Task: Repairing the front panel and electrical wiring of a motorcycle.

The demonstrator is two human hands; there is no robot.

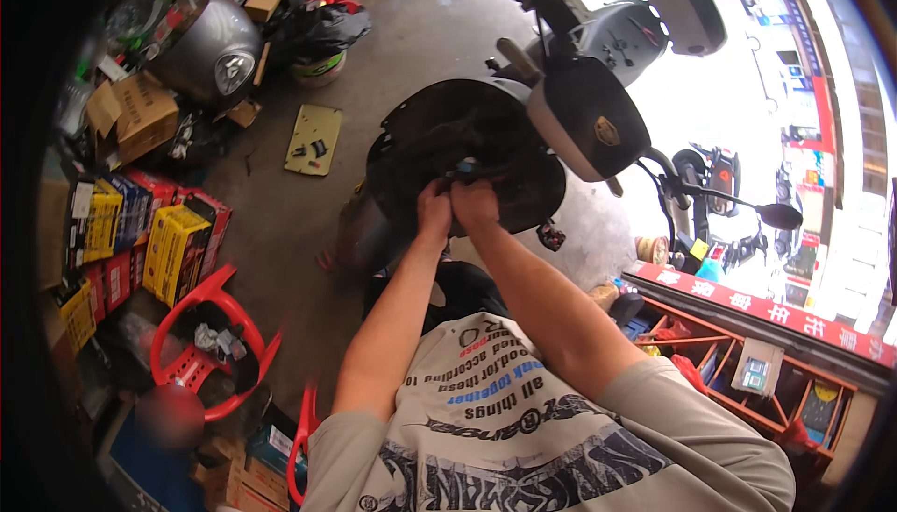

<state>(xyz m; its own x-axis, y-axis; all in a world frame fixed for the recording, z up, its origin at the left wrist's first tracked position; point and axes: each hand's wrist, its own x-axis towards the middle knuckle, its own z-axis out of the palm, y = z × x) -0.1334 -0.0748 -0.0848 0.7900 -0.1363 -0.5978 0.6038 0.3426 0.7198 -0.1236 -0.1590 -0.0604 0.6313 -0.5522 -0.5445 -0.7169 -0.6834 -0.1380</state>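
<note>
Both of my arms reach forward to a large, dark, rounded panel (411,134) on the front of a scooter. My left hand (434,206) is closed at the panel's lower middle, its fingers pinched together. Right beside it my right hand (476,205) is closed too, the two nearly touching. Just beyond the fingertips shows a small bluish piece (464,166), too dark to name. Whatever lies between my fingers is hidden. A loose bundle of small parts (551,235) hangs at the panel's lower right edge.
A dark-faced, pale-sided box (589,120) and a mirror (778,217) jut out on the right. A yellowish tray (313,141) with small parts lies on the floor. Red plastic chair (201,367), stacked boxes (177,250) and a grey fairing (206,45) stand left; an orange-edged parts rack (729,353) stands right.
</note>
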